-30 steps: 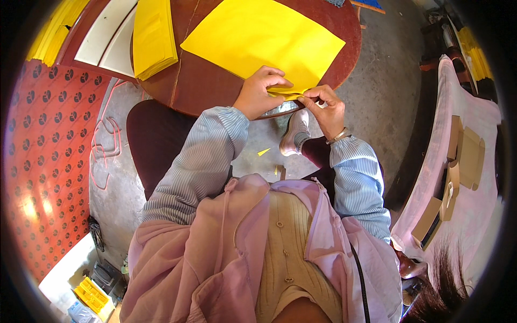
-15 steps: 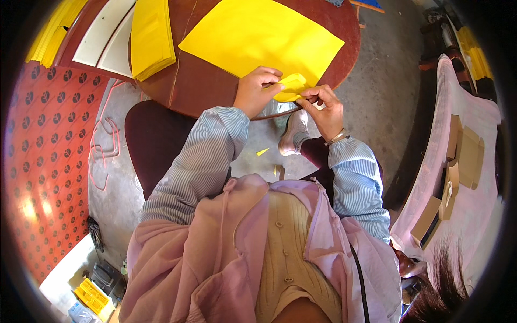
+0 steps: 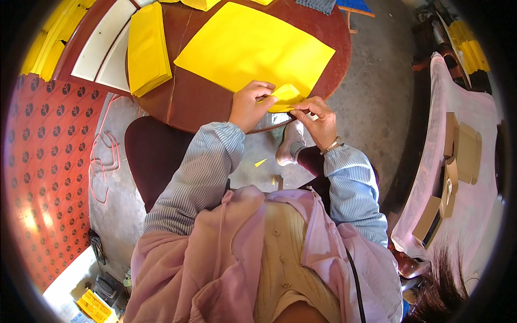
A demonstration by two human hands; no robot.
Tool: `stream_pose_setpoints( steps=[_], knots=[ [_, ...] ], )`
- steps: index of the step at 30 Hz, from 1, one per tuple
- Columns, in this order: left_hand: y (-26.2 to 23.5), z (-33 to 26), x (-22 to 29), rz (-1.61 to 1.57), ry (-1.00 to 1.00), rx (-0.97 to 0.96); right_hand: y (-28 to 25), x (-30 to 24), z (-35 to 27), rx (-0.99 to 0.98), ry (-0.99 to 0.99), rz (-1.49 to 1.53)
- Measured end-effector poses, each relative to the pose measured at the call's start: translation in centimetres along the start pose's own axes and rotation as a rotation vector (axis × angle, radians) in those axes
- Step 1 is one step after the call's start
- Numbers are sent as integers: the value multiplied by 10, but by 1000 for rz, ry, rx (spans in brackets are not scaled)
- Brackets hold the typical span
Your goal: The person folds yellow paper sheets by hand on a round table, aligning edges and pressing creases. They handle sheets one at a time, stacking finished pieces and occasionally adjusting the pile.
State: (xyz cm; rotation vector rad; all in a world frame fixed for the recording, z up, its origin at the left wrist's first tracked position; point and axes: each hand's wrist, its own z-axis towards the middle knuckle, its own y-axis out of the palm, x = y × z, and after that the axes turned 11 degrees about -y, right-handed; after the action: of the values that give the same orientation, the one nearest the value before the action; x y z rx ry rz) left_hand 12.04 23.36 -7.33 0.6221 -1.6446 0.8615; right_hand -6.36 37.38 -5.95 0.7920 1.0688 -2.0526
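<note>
A small folded piece of yellow paper (image 3: 287, 95) is pinched between my two hands at the near edge of the round brown table (image 3: 204, 110). My left hand (image 3: 251, 105) grips its left side, thumb on top. At its lower right corner my right hand (image 3: 318, 119) pinches with thumb and forefinger; a bracelet circles that wrist. Just beyond lies a large flat yellow sheet (image 3: 253, 46), partly covered by the held piece and my left fingers. Left of the sheet rests a thick stack of folded yellow paper (image 3: 148, 51).
A grey cloth (image 3: 318, 5) lies at the table's far edge. On the right, an opened cardboard box (image 3: 467, 153) sits on a pink cloth-covered surface (image 3: 414, 204). A red patterned panel (image 3: 51, 161) stands left, beside a pink cable (image 3: 96, 167). A yellow scrap (image 3: 260, 162) lies on the floor.
The view has shifted, showing more of the table's far side. Both hands keep their hold, and the folded piece now appears flatter along its near edge.
</note>
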Motion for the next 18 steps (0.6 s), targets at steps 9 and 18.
stream_pose_setpoints(
  steps=[9, 18],
  knots=[
    [-2, 0, -2, 17, 0, -26, -1, 0, 0, 12, 59, 3],
    [-13, -3, -1, 141, 161, -148, -1, -1, 2, 8, 116, 24]
  ],
)
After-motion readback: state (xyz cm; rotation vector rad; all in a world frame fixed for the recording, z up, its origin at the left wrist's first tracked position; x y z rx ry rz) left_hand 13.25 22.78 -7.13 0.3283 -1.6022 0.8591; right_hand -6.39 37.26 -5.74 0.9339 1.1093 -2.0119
